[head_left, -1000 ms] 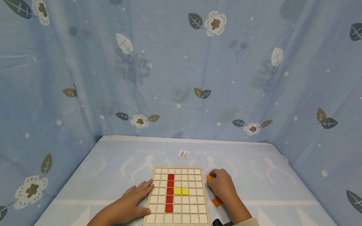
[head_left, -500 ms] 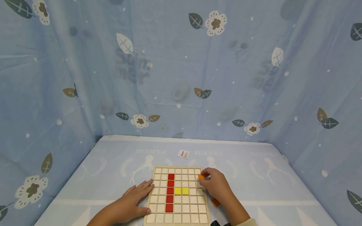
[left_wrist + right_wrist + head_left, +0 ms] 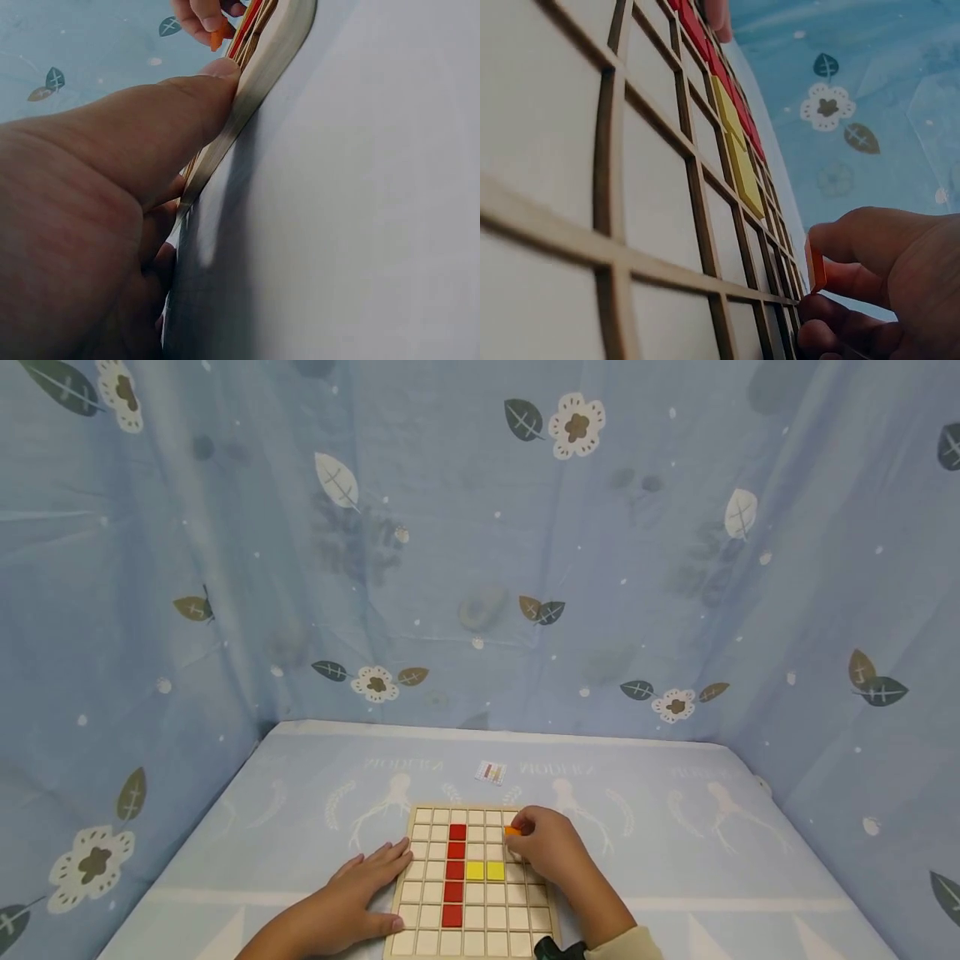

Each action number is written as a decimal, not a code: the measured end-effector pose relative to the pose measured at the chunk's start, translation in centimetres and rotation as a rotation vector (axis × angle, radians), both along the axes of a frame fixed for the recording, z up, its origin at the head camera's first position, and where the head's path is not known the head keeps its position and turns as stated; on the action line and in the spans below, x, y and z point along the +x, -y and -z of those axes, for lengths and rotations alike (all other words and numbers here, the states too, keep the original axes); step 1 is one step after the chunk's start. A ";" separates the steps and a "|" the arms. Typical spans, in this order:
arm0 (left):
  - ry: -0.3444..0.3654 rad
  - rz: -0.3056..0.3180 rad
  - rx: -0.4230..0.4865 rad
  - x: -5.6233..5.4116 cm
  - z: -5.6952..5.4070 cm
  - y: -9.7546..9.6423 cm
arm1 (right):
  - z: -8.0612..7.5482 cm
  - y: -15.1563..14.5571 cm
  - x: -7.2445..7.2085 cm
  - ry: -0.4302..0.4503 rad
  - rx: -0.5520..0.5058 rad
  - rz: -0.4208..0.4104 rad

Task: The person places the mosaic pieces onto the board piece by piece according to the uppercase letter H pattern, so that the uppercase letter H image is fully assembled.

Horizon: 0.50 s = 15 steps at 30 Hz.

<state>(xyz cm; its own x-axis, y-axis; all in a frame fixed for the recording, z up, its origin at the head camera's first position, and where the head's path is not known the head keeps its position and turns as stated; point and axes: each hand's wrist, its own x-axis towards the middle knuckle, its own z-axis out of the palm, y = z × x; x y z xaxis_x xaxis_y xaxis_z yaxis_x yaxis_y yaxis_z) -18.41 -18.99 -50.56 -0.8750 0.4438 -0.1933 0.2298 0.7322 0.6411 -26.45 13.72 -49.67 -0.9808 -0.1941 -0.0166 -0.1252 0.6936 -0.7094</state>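
A wooden grid board [image 3: 495, 918] lies on the table. Several red tiles [image 3: 453, 892] form a column on it, with two yellow tiles [image 3: 485, 871] in a row to their right. My left hand [image 3: 348, 897] rests against the board's left edge, fingers spread; in the left wrist view the thumb [image 3: 187, 105] touches the rim. Over the upper right cells, my right hand [image 3: 553, 847] pinches an orange tile [image 3: 512, 832] between thumb and finger. The right wrist view shows this orange tile [image 3: 815, 264] on edge, close to the grid.
Behind the board lies a small printed card [image 3: 491, 772] with a coloured pattern. A patterned cloth [image 3: 480, 568] hangs around the table [image 3: 660, 827]. Something black [image 3: 551, 949] sits by the right wrist, over the board's lower right corner.
My right hand has carried the orange tile leftward from beside the board to over its upper right cells. A second orange tile, earlier by the forearm, is now out of sight. My left hand stays put.
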 end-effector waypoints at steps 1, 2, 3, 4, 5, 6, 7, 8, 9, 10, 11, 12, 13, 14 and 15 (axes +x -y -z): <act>0.002 0.002 -0.001 0.0 0.0 0.1 | 0.1 0.1 0.0 -0.002 0.002 0.001; 0.002 0.001 -0.004 0.0 0.1 0.2 | 0.1 0.3 0.0 -0.007 0.003 0.000; -0.001 0.000 -0.007 0.1 0.1 0.2 | 0.1 0.4 0.0 -0.012 0.006 0.001; -0.005 0.000 -0.011 0.1 0.1 0.3 | 0.1 0.5 0.0 -0.018 0.006 0.001; -0.007 -0.001 -0.012 0.1 0.1 0.3 | 0.1 0.6 0.1 -0.021 0.008 0.001; -0.008 -0.003 -0.014 0.1 0.1 0.4 | 0.1 0.7 0.0 -0.025 0.014 0.005; -0.009 -0.003 -0.015 0.1 0.1 0.4 | 0.2 0.8 0.0 -0.027 0.018 0.009; -0.011 -0.005 -0.018 0.1 0.1 0.3 | 0.2 0.8 0.0 -0.028 0.022 0.013; -0.013 -0.002 -0.019 0.1 0.1 0.3 | 0.2 0.8 0.0 -0.027 0.028 0.018; -0.013 -0.001 -0.020 0.0 0.1 0.2 | 0.3 0.7 0.0 -0.026 0.032 0.022; -0.012 0.001 -0.021 0.0 0.2 0.2 | 0.4 0.7 -0.1 -0.025 0.042 0.024; -0.012 0.002 -0.022 0.0 0.2 0.1 | 0.4 0.6 -0.1 -0.024 0.048 0.027; -0.014 0.004 -0.023 -0.1 0.3 0.1 | 0.5 0.6 -0.1 -0.026 0.056 0.029; -0.013 0.005 -0.022 -0.1 0.3 0.1 | 0.5 0.6 -0.1 -0.029 0.065 0.029; -0.014 0.006 -0.020 -0.1 0.3 0.0 | 0.6 0.5 -0.1 -0.034 0.075 0.027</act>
<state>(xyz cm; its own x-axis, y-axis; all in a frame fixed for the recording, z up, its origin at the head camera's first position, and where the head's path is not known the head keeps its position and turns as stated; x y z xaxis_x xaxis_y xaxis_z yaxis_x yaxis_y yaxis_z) -18.52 -19.04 -50.81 -0.8749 0.4453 -0.1904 0.2429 0.7435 0.6230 -26.59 13.17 -50.25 -0.9859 -0.1672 0.0033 -0.1290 0.7478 -0.6512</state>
